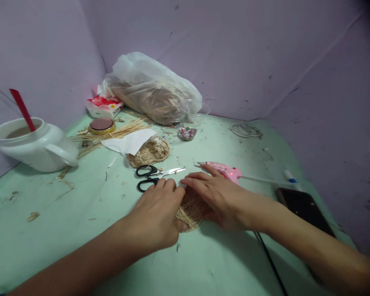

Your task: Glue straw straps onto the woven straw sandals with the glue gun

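Two bare hands press on a small woven straw piece [191,209] lying on a pale green table [80,230], near the centre. The left hand [156,216] curls over its left side, thumb tucked under the near edge, gripping it. The right hand [217,196] lies flat on top, fingers stretched out together and pointing left.

Just beyond the hands lie black-handled scissors [156,176], blades closed, and to their right a pink glue gun [226,171] whose black cord [269,259] runs toward the near edge. A second woven straw piece [149,153] sits farther back, partly under a white paper sheet [131,142].

At far left stands a white pot [33,146] with a red stick [22,109] leaning inside; its contents are unclear. At the far back, a clear plastic bag [154,90] holds a bundle of brown fibre. Just in front of it, a small clear bag [187,132] holds coloured beads. Left of that sits a closed round tin [102,125] beside loose straw stalks [111,133]. A dark phone [305,207] lies at the right.
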{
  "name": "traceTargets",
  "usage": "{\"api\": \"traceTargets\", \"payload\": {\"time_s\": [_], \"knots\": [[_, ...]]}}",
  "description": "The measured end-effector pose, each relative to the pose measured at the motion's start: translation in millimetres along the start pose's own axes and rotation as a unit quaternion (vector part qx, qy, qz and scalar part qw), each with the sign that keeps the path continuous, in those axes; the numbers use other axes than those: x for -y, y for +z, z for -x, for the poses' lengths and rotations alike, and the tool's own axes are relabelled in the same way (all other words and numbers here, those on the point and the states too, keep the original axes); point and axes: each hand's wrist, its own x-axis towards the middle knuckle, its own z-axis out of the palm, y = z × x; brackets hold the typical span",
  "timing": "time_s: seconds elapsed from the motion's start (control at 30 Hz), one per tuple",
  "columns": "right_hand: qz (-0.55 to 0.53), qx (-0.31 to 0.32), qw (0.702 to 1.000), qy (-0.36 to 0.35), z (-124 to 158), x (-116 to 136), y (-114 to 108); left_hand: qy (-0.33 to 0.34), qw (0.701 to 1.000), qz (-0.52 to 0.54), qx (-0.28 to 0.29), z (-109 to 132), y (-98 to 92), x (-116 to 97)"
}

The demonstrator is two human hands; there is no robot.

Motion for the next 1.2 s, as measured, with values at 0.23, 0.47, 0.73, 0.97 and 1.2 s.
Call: {"api": "traceTargets", "payload": {"time_s": [0.23, 0.47, 0.73, 0.97, 1.2], "knots": [[0.018, -0.016, 1.000, 0.013, -9, -1, 10, 0.013, 1.000, -0.001, 0.003, -1, -0.2, 1], [0.036, -0.008, 0.999, 0.004, -9, 1, 10, 0.016, 1.000, -0.024, 0.001, -4, 1.5, 0], [0.071, -0.120, 0.989, 0.054, 25, 33, -2, 0.026, 0.995, 0.079, 0.060, 5, -16.3, 13], [-0.002, -0.303, 0.925, 0.229, 57, 61, 35, -0.074, 0.986, 0.151, 0.003, -28, -33.8, 20], [0.102, -0.256, 0.940, 0.200, 32, 58, 55, -0.058, 0.992, 0.102, 0.050, -59, -5.7, 10]]}}
